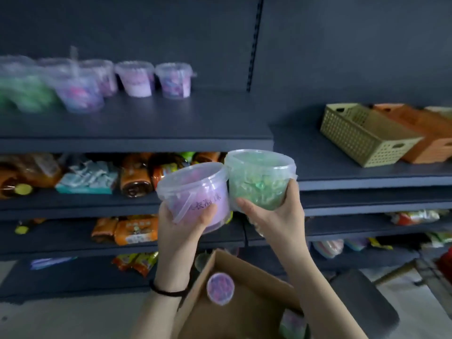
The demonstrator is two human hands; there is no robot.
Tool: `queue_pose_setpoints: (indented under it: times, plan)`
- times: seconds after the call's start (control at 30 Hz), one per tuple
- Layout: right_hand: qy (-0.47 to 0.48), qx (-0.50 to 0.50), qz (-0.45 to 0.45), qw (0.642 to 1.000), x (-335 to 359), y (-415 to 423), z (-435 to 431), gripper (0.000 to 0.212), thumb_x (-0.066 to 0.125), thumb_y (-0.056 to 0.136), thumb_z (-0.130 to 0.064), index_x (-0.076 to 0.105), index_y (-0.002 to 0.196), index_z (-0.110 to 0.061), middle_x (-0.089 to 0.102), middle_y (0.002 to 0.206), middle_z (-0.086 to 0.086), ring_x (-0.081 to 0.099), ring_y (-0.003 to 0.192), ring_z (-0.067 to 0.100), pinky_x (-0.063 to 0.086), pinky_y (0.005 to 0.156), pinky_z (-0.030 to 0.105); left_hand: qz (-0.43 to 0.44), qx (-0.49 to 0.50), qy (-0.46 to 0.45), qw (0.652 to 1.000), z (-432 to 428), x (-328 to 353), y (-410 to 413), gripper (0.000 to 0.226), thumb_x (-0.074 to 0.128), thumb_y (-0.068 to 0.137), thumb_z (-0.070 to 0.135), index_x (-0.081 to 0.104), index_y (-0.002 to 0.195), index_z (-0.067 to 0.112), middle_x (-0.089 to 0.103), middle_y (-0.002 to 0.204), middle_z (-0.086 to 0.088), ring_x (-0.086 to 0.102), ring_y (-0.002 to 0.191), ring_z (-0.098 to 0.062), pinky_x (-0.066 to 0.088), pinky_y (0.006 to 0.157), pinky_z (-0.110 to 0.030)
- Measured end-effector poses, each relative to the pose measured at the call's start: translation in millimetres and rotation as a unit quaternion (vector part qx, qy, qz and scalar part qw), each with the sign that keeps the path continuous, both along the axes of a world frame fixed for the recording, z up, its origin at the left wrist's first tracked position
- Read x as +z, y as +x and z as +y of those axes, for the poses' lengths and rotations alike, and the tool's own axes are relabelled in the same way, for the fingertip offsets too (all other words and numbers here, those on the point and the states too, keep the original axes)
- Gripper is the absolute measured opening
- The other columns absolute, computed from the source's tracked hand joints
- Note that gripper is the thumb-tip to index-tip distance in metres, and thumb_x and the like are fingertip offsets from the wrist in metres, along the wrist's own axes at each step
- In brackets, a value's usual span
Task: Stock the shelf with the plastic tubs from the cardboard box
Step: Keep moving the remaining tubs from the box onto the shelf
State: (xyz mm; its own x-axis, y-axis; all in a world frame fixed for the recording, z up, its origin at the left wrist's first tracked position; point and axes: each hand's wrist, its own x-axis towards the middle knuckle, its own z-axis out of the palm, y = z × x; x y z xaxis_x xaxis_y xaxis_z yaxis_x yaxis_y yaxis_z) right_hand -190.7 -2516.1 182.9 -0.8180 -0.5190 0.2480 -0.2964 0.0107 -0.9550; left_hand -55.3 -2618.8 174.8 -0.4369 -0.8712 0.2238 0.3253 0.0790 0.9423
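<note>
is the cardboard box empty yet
Not empty. The cardboard box holds at least two tubs: a purple-topped tub by its left wall and a second tub at the lower right.

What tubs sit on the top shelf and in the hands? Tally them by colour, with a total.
Purple tubs: 5 (4 shelved, 1 in left hand)
Green tubs: 2 (1 shelved, 1 in right hand)
Total: 7. The shelf is blurred at its left end; more may hide there.

Translucent glossy plastic tubs (pixel 193 192), matt brown cardboard box (pixel 234 311), matt dark shelf (pixel 146 123), perforated matt plastic baskets (pixel 367 135).
</note>
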Motion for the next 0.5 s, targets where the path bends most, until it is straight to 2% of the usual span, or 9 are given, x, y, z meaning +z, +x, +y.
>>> queue_pose_setpoints:
  times: [0.1, 0.2, 0.27, 0.37, 0.43, 0.5]
  plan:
    - [-0.026, 0.030, 0.011, 0.999, 41, 18, -25, 0.071, 0.089, 0.051, -0.045, 0.047, 0.108, -0.038, 0.059, 0.104, -0.032, 0.059, 0.095, -0.010, 0.051, 0.069, 0.012, 0.009, 0.000, 0.003, 1.000, -25, 33, 26, 0.078, 0.084, 0.058, 0.037, 0.052, 0.127, 0.023, 0.065, 0.120, 0.002, 0.064, 0.108, -0.014, 0.054, 0.075, -0.020]
    - [-0.042, 0.060, 0.002, 0.997, 69, 39, -53, 0.074, 0.086, 0.047, -0.050, 0.048, 0.110, -0.040, 0.061, 0.105, -0.029, 0.061, 0.094, -0.008, 0.052, 0.069, 0.015, -0.009, 0.017, 0.014, 1.000, -51, 58, 54, 0.094, 0.088, 0.046, 0.046, 0.044, 0.129, 0.035, 0.063, 0.118, 0.016, 0.063, 0.104, 0.000, 0.051, 0.072, -0.012]
    - [-0.050, 0.083, 0.000, 0.995, 83, 55, -74, 0.074, 0.086, 0.047, -0.048, 0.047, 0.110, -0.040, 0.061, 0.103, -0.029, 0.061, 0.092, -0.009, 0.050, 0.067, 0.011, -0.023, 0.027, 0.019, 0.999, -72, 73, 76, 0.099, 0.088, 0.042, 0.045, 0.045, 0.130, 0.032, 0.063, 0.116, 0.013, 0.063, 0.098, 0.004, 0.050, 0.069, -0.010]
    - [-0.051, 0.108, -0.003, 0.993, 97, 79, -109, 0.072, 0.087, 0.050, -0.041, 0.044, 0.107, -0.040, 0.063, 0.102, -0.023, 0.061, 0.091, -0.009, 0.049, 0.065, 0.009, -0.047, 0.038, 0.017, 0.998, -110, 92, 108, 0.095, 0.093, 0.039, 0.038, 0.053, 0.124, 0.024, 0.065, 0.112, 0.008, 0.065, 0.088, 0.007, 0.048, 0.063, -0.006]
    - [-0.047, 0.111, -0.006, 0.993, 101, 94, -131, 0.073, 0.086, 0.050, -0.041, 0.042, 0.107, -0.041, 0.061, 0.105, -0.018, 0.061, 0.092, -0.009, 0.052, 0.066, 0.014, -0.065, 0.044, 0.015, 0.997, -137, 100, 127, 0.088, 0.086, 0.039, 0.035, 0.056, 0.121, 0.020, 0.066, 0.107, 0.009, 0.065, 0.081, 0.008, 0.048, 0.060, -0.006]
    - [-0.046, 0.105, -0.010, 0.993, 103, 109, -155, 0.075, 0.086, 0.049, -0.044, 0.040, 0.108, -0.041, 0.059, 0.109, -0.018, 0.060, 0.093, -0.008, 0.052, 0.070, 0.019, -0.084, 0.044, 0.003, 0.995, -165, 106, 142, 0.091, 0.085, 0.039, 0.034, 0.055, 0.122, 0.018, 0.066, 0.107, 0.009, 0.065, 0.082, 0.006, 0.049, 0.061, -0.008]
